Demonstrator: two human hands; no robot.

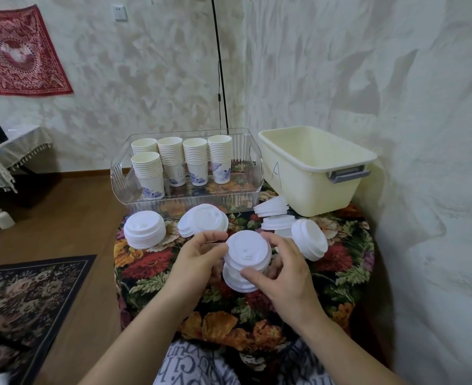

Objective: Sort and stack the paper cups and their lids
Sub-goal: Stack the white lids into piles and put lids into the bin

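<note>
A stack of white lids [245, 259] is held over the middle of the flowered table. My left hand [198, 259] grips its left side and my right hand [282, 270] curls round its right side and front. More white lid stacks lie around: one at the left [145, 232], one behind the hands [204, 219], a tipped one at the right [310, 241] and others near the bin [272, 208]. Several stacks of paper cups [171, 159] stand in a clear tray [187, 194].
A cream plastic bin [312, 187] marked A stands at the back right, against the wall. The table's flowered cloth [340, 262] ends near my lap. A black lamp pole [221, 79] rises behind the tray. A patterned rug [20, 301] covers the floor at left.
</note>
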